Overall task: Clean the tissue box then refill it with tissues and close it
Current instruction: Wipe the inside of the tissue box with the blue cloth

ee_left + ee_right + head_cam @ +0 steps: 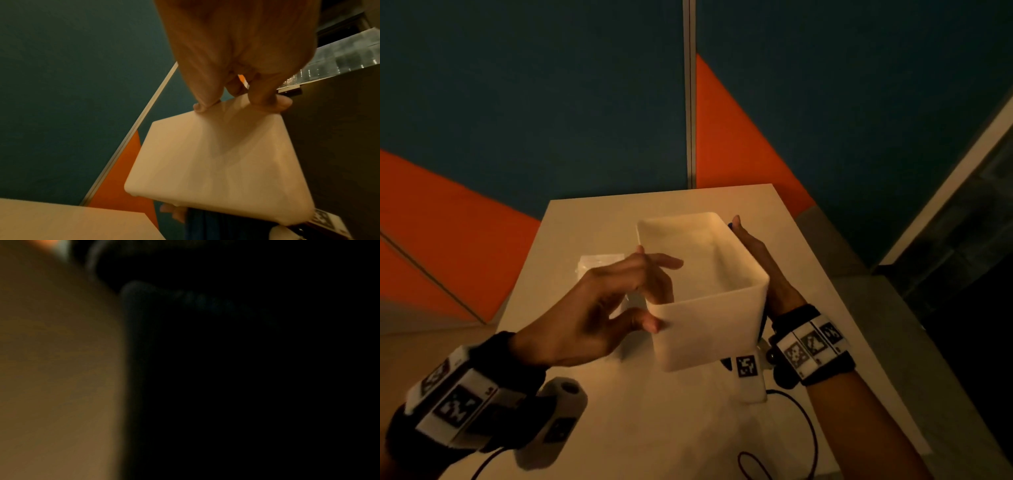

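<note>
Hands hold a white, rectangular, lidless plastic tissue box (709, 291) in the air above the pale tabletop (654, 428), its open top facing up toward the head camera and tipped slightly toward the person. Its long axis runs from the near corner away toward the blue and orange wall panels (534, 102), angled a little leftward. The left hand (606, 305) pinches the near-left corner, thumb against the outer wall and fingers hooked over the rim into the box; the left wrist view shows the same fingertips (265, 100) clamped on the edge, with the smooth underside of the box filling that picture. The right hand (756, 260) lies along the right outer wall with a dark blue cloth (205, 227) trapped between palm and box; its thumb points up straight, and whether its fingers curl beneath cannot be told. The right wrist view is mostly dark and blurred. A clear-wrapped white tissue pack (599, 267) lies flat on the table just left of the box.
</note>
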Available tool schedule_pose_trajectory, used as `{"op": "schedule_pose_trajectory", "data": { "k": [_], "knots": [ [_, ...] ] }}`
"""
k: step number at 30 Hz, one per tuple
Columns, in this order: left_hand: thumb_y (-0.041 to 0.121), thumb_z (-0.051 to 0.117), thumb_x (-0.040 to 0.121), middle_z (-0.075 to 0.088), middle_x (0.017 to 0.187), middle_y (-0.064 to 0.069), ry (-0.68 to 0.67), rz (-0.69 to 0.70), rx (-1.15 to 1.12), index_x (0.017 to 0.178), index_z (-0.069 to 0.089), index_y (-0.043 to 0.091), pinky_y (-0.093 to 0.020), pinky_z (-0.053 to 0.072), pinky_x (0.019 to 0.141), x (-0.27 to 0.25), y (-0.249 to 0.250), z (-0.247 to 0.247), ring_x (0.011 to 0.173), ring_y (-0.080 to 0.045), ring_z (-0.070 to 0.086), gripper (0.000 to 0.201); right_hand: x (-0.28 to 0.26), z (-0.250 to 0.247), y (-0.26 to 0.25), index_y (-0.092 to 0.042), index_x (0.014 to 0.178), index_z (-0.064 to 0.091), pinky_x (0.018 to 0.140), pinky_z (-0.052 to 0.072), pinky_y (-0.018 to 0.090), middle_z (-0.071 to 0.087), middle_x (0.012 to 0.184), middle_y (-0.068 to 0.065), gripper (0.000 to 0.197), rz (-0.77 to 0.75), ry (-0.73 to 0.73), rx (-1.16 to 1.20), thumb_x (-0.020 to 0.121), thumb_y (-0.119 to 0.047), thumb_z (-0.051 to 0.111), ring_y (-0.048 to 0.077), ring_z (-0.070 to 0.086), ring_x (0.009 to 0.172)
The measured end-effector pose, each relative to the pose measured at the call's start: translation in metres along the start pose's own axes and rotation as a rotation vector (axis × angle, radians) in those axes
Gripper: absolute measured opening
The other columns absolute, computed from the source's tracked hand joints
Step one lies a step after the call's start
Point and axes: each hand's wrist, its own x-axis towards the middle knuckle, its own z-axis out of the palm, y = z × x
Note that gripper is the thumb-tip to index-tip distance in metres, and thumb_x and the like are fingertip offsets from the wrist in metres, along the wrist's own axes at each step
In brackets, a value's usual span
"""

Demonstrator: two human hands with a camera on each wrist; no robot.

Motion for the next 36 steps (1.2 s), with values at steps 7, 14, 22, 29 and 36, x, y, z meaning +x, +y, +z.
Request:
{"op": "schedule_pose_trajectory", "data": {
  "k": [7,14,22,29,36],
  "knots": [
    [0.054,0.056,0.079,0.037,0.135,0.022,0.339,-0.42,-0.012,0.087,0.059,0.054,-0.038,0.048,0.095,0.0,-0.032,-0.013,0.133,-0.018,0.04,0.009,0.009,0.003,0.013,-0.027,0.094,0.06,0.091,0.051,0.045,0.067,0.093,0.006,0.038,-0.046,0.402,-0.095,0.087,-0.061,0.046,0.025,0.063,0.093],
    [0.062,0.031,0.081,0.025,0.153,-0.001,0.389,-0.884,-0.424,0.133,0.033,0.047,-0.054,0.038,0.104,0.008,-0.06,0.006,0.136,-0.034,0.034,0.054,0.004,0.016,0.04,-0.029,0.109,0.053,0.081,0.052,0.034,0.063,0.1,0.0,0.029,-0.234,0.665,-0.106,0.093,-0.051,0.043,0.015,0.06,0.09],
    [0.006,0.045,0.095,0.044,0.131,-0.03,0.214,-1.058,-0.747,0.131,0.039,-0.004,-0.04,0.06,0.06,0.005,-0.137,-0.022,0.073,-0.035,0.07,0.039,-0.008,0.014,0.081,-0.031,0.113,0.056,0.094,0.047,0.038,0.06,0.117,0.005,0.025,-0.181,0.8,-0.104,0.096,-0.043,0.044,0.022,0.057,0.107],
    [0.002,0.038,0.095,0.057,0.085,-0.014,0.11,-1.047,-0.089,0.087,0.063,0.006,-0.017,0.055,0.045,0.025,-0.144,-0.023,0.059,-0.01,0.066,0.026,-0.031,-0.016,0.088,-0.018,0.137,0.045,0.104,0.035,0.032,0.051,0.134,0.004,0.042,-0.1,0.673,-0.22,0.099,-0.036,0.037,0.02,0.045,0.127],
    [0.005,0.037,0.092,0.065,0.113,-0.021,0.095,-1.125,0.191,0.116,0.062,0.005,-0.042,0.054,0.087,0.042,-0.169,-0.022,0.103,-0.037,0.063,0.034,-0.056,-0.064,0.086,-0.017,0.121,0.049,0.079,0.046,0.041,0.06,0.091,0.016,0.028,-0.028,0.724,-0.305,0.1,-0.027,0.034,0.03,0.059,0.084]
  ]
}}
